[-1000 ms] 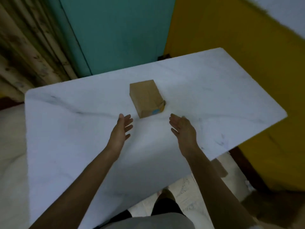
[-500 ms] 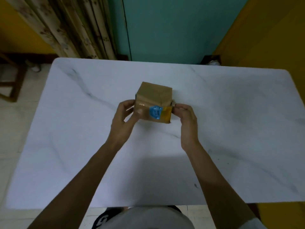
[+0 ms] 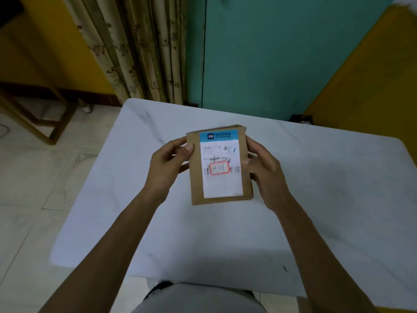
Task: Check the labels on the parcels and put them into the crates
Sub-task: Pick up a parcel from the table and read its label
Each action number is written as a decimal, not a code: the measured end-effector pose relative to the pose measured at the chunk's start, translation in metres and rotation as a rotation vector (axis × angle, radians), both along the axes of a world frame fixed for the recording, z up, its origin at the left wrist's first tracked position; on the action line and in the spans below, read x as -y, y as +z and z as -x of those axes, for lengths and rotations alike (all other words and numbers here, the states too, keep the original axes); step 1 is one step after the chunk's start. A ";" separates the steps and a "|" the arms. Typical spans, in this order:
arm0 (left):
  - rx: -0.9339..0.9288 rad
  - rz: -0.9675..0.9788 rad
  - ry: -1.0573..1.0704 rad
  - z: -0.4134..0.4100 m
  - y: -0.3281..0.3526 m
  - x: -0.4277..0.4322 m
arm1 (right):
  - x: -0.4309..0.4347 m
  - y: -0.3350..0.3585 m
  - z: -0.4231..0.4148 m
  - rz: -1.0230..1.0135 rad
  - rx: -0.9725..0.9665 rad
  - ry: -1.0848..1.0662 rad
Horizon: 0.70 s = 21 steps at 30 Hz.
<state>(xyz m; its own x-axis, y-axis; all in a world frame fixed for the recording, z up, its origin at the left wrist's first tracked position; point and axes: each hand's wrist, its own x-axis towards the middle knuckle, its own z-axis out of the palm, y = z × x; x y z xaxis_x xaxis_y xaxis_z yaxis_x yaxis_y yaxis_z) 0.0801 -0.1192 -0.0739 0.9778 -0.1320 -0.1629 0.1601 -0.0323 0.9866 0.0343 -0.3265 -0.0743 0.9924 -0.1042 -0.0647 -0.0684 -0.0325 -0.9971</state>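
Marble table [image 3: 316, 222], floral curtain [image 3: 140, 53]

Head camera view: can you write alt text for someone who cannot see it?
A person's left hand and right hand hold a brown cardboard parcel by its side edges above a white marble table. Its white label, with a blue header and a red-outlined box, faces the camera.

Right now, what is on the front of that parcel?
A white label with a blue band, a barcode and a red-ringed box. Its writing is blurred; the back of the parcel is hidden.
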 end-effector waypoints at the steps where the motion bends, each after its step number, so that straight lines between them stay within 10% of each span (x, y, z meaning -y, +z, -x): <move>1: -0.010 0.024 -0.012 0.003 0.002 -0.007 | -0.008 0.000 0.002 -0.030 -0.006 -0.004; 8: -0.201 0.236 -0.072 0.020 0.007 -0.067 | -0.083 0.001 0.008 -0.366 -0.146 -0.161; 21: 0.049 0.331 0.079 0.057 0.038 -0.148 | -0.179 -0.013 0.038 -1.089 -0.581 0.042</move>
